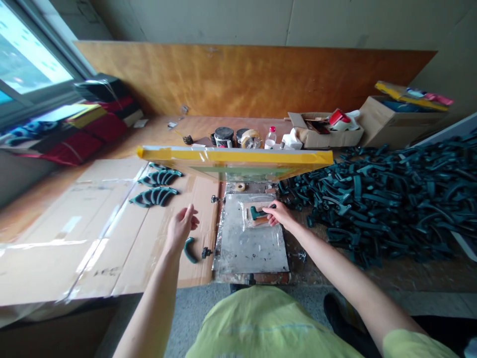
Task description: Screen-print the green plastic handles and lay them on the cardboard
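Head view: the right hand [279,214] pinches a green plastic handle [257,213] on the metal plate [251,253], the left hand [181,227] hangs open, few handles [156,196] lie sorted on the cardboard [74,248], and a big heap [372,204] remains on the right.

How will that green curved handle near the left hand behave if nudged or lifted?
The dark green curved handle looks like stiff moulded plastic, so probably rigid and fairly light. Its arched shape on the cardboard may rock when pushed, though it seems unlikely to roll far.
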Motion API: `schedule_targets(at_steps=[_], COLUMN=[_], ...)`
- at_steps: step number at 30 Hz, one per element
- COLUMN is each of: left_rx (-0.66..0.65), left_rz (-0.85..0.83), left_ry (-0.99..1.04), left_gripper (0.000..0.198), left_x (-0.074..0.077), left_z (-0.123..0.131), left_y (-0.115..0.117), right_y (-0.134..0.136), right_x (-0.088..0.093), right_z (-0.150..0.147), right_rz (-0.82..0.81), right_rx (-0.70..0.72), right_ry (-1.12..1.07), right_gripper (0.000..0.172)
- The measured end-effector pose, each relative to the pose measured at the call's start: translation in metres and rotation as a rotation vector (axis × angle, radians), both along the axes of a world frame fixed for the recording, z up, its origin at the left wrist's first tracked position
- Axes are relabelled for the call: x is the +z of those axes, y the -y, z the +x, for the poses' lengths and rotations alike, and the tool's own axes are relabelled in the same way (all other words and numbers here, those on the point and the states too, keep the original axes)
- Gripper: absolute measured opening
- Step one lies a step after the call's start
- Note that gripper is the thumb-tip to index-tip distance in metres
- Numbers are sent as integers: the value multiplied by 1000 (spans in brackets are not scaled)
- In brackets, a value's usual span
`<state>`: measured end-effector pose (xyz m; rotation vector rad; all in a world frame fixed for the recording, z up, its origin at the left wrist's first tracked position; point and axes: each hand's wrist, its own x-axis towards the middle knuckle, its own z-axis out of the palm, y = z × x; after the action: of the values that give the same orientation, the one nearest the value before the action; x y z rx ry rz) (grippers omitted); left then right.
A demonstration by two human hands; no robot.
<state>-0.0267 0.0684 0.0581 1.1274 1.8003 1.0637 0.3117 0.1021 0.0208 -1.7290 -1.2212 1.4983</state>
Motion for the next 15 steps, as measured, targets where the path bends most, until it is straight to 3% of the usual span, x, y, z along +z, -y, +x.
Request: schedule_targets(at_steps=[3,6,8,10,13,15], left_rx=[-16,-30,-24,5,33,-2], left_rz=[104,171,240,348,489,506], left_ry=[84,124,150,202,327,379], left_gripper=[46,41,40,41,45,46], left_x=[25,44,57,73,98,110], left_z=[20,27,29,33,42,48], left_y=[-14,-14,-13,-16,-27,-36], right_y=[-4,-2,1,6,10,10], right_x=[-6,-2,3,5,-6,-17], right_z=[-13,-7,-4,-6,-19,-30], right_rz=[-27,34,188,460,818,887], right_rx=[55,126,171,289,625,807], right_ry=[96,388,633,797,812,771], right_gripper=[37,58,66,61,58,62])
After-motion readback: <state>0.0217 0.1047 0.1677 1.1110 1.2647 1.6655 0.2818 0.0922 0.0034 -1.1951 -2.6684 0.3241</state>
